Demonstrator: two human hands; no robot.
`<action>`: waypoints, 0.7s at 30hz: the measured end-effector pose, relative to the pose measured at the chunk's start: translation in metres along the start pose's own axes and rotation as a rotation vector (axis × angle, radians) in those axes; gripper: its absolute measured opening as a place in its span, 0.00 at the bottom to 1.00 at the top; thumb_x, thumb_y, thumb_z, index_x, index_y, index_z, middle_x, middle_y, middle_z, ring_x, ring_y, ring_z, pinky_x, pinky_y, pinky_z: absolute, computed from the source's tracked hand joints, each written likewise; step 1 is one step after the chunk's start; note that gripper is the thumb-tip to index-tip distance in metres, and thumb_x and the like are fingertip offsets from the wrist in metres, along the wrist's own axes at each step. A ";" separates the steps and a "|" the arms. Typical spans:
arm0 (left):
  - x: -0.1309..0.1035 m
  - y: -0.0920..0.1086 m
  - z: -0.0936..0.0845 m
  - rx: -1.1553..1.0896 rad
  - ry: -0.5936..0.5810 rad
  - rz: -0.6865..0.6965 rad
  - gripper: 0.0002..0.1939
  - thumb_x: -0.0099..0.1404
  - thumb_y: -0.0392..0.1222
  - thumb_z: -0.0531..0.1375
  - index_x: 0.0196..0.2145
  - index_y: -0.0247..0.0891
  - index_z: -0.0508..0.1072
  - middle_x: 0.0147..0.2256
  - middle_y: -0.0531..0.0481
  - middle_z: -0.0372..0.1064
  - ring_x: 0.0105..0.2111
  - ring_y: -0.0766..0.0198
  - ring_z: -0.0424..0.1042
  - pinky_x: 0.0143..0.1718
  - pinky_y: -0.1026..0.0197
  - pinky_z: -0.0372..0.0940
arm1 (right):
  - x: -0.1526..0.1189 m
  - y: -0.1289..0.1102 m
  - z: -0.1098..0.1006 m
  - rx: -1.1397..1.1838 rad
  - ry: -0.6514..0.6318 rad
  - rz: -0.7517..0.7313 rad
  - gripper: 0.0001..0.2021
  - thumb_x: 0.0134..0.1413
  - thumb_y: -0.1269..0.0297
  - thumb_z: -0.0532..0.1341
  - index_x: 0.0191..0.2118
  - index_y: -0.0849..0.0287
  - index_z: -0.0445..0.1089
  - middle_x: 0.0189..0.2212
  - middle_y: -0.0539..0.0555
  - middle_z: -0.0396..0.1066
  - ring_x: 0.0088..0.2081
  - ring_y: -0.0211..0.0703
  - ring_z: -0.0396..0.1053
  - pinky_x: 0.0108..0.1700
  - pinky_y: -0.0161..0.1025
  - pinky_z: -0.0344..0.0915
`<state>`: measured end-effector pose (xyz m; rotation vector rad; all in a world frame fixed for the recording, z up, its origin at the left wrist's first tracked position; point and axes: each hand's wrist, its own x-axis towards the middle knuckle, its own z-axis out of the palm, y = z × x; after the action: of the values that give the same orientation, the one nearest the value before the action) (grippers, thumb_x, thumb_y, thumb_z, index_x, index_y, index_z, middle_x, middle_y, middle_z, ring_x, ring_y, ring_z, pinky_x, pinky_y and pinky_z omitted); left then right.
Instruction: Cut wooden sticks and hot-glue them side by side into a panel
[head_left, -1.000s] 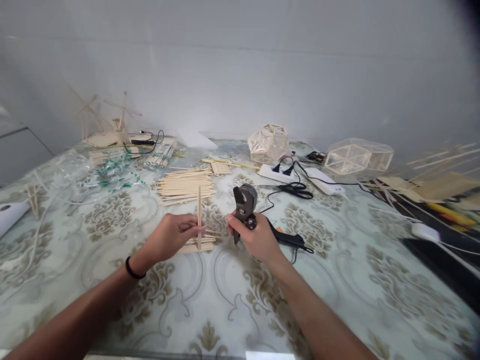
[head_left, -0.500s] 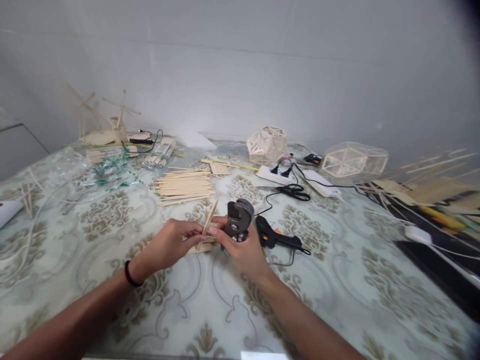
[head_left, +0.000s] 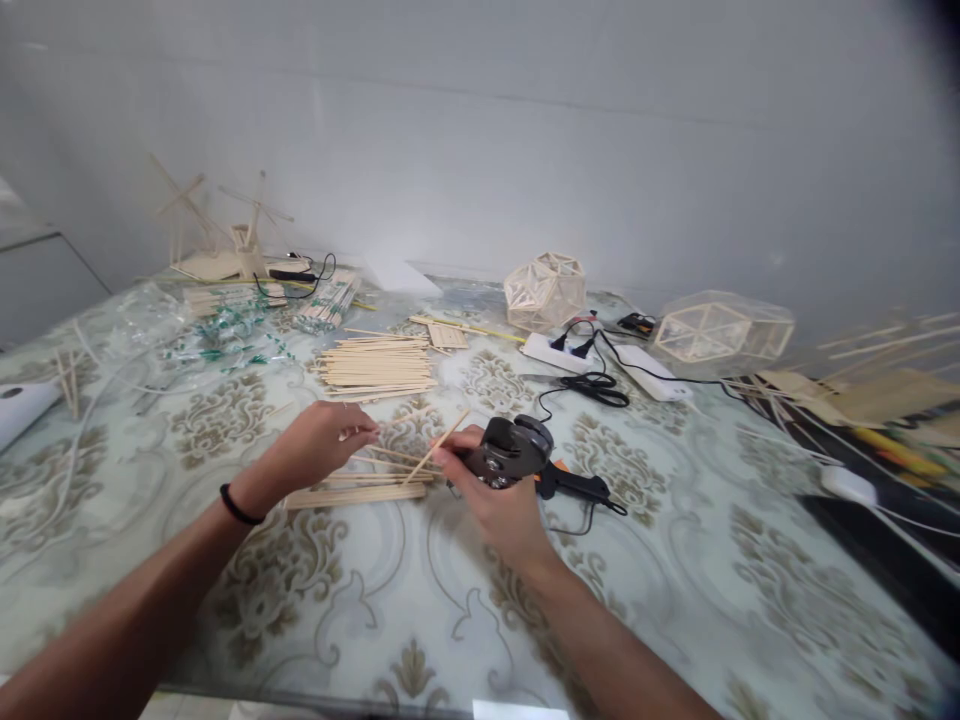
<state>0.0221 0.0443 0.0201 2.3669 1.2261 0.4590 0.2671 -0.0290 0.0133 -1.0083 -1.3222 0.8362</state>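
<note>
Pale grey wall (head_left: 480, 150) backs a floral worktop (head_left: 457, 660) in the head view. Green marks on the clear packets (head_left: 326, 303) of sticks at far left are too small to read. One white power strip (head_left: 541, 352) carries two black plugs (head_left: 582, 350); two many-sided stick frames (head_left: 551, 290) stand behind. Between the hands, one thin stick (head_left: 454, 427) slants over loose sticks (head_left: 352, 495), pinched by the right hand (head_left: 506, 510), which also grips a dark cutter (head_left: 514, 450). The left hand (head_left: 319, 442) curls its fingers; whether around anything, I cannot tell.
</note>
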 end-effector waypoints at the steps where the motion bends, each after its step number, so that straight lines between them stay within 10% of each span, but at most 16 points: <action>1: 0.001 -0.005 -0.001 0.035 -0.019 -0.009 0.13 0.77 0.47 0.63 0.52 0.36 0.76 0.49 0.44 0.77 0.44 0.58 0.79 0.47 0.51 0.78 | 0.000 0.000 -0.001 0.000 0.003 -0.002 0.04 0.57 0.62 0.70 0.32 0.55 0.80 0.30 0.52 0.80 0.33 0.45 0.77 0.41 0.43 0.75; 10: -0.001 -0.024 0.007 0.229 -0.070 0.029 0.14 0.77 0.47 0.63 0.55 0.38 0.76 0.55 0.42 0.75 0.49 0.55 0.78 0.52 0.47 0.77 | 0.002 0.001 -0.008 0.005 0.051 0.006 0.07 0.57 0.59 0.71 0.33 0.55 0.77 0.33 0.54 0.81 0.35 0.48 0.78 0.44 0.47 0.76; 21: 0.012 -0.060 0.010 0.242 0.219 -0.034 0.18 0.76 0.47 0.64 0.59 0.38 0.74 0.59 0.41 0.72 0.55 0.50 0.76 0.56 0.42 0.75 | 0.003 -0.001 -0.011 0.011 0.009 0.012 0.05 0.56 0.61 0.71 0.34 0.55 0.80 0.34 0.54 0.83 0.36 0.48 0.79 0.45 0.47 0.77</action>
<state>-0.0074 0.0831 -0.0183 2.5441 1.4925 0.6026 0.2778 -0.0280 0.0153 -1.0114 -1.3043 0.8462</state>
